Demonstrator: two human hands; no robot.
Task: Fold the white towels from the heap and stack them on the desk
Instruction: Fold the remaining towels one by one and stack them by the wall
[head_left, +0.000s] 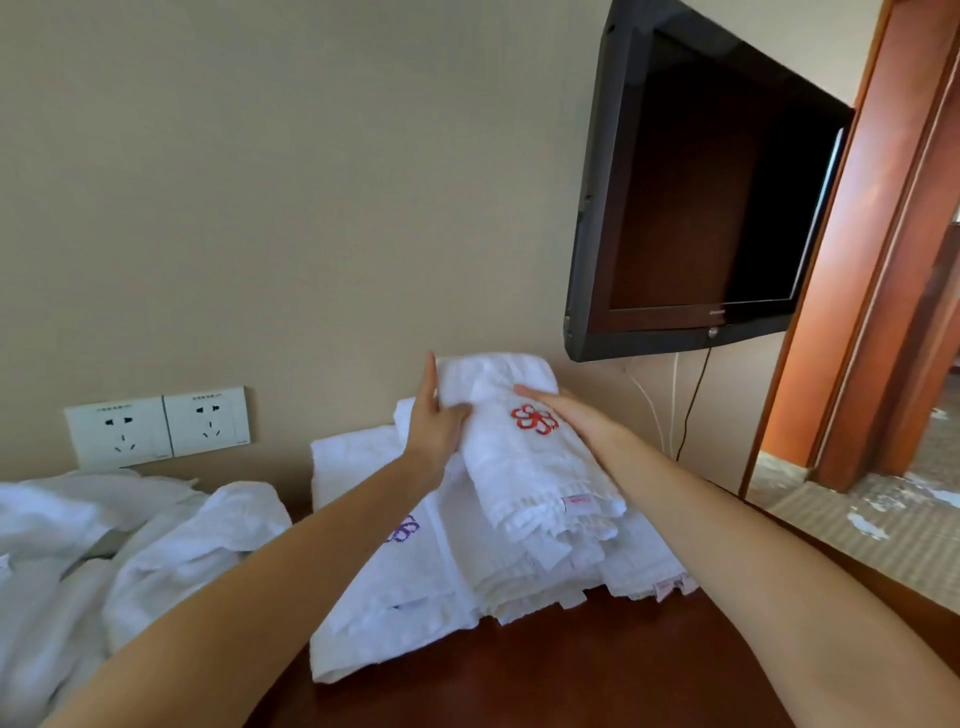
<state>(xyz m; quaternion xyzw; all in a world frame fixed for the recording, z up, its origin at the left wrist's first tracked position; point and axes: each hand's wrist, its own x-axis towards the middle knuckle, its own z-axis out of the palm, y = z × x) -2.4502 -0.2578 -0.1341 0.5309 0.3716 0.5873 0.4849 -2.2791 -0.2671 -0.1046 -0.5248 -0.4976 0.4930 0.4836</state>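
Stacking step: the folded towel (530, 462), pinched by the left hand (435, 428) and pressed under the flat right hand (569, 415), is set atop the stack (519, 571) on the bench (597, 675); release, then the heap (156, 561), is judged next.

Heap (78, 545) ran off the left edge, television (701, 182) was cut by the top edge, purple emblem (408, 527) half hidden behind left forearm (311, 545), wall-socket (156, 426) print too small to read.
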